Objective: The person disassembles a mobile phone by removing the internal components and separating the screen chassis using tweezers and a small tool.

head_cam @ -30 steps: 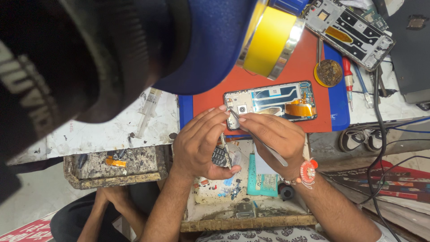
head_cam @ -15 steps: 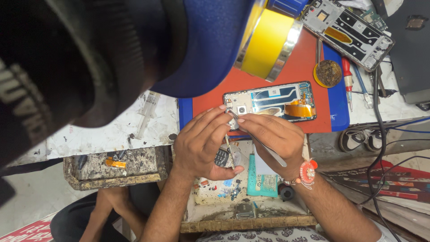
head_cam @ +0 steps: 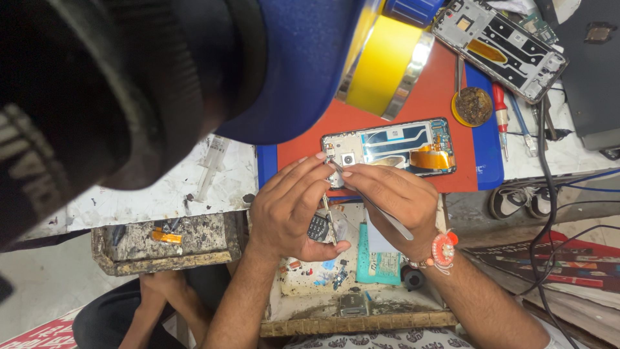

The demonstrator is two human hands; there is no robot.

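right hand (head_cam: 394,197) grips one thin metal tweezer (head_cam: 371,201) over one opened silver phone frame (head_cam: 387,147); left hand (head_cam: 290,210) pinches one slim probe (head_cam: 329,216); two phone frames on desk (head_cam: 161,187).

My arms are bare, with no sleeves. On my right hand's (head_cam: 392,197) wrist I wear a red and white thread band (head_cam: 442,249). My left hand (head_cam: 290,210) wears nothing.

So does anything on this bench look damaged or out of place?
Yes. The phone under both hands lies opened up, its insides and an orange ribbon cable exposed. A second stripped phone frame sits askew at the mat's far corner. The white bench top is stained and chipped.
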